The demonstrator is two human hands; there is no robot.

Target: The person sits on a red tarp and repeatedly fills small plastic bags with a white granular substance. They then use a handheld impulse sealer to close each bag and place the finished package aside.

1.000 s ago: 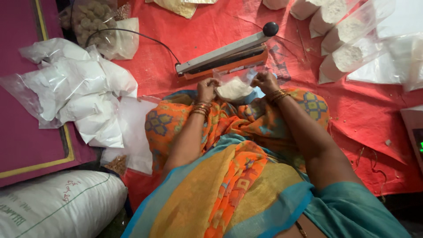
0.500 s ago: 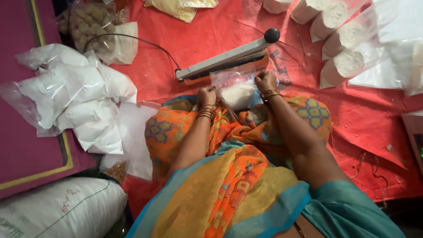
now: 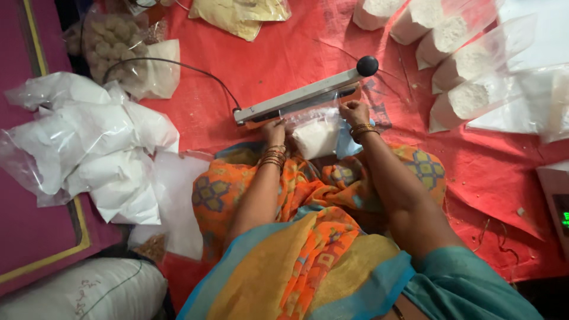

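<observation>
The red woven sheet [image 3: 486, 178] covers the floor in front of me and carries everything here. To my left a heap of white filled plastic bags [image 3: 89, 148] lies piled over a maroon mat [image 3: 24, 237], with a large white sack [image 3: 83, 293] nearer my side. To my right, at the far edge, a row of clear pouches part-filled with white powder [image 3: 468, 65] leans one against the next, well apart from my hands. Straight ahead sits the long grey bar sealer [image 3: 296, 98], its arm tipped with a black knob [image 3: 367, 65] and lowered over the base, a black cord [image 3: 178, 65] trailing off to the left. The small clear pouch of white powder [image 3: 317, 136] lies just beside the sealer, above my lap, its open top drawn into the sealer under the arm. My left hand [image 3: 274, 129] pinches the pouch's left top corner, fingers closed on the plastic, touching the sealer's edge. My right hand [image 3: 354, 111] has its grip closed on the right top corner, fingers curled tight against the sealer's front. Gold bangles [image 3: 272, 159] ring both wrists.
</observation>
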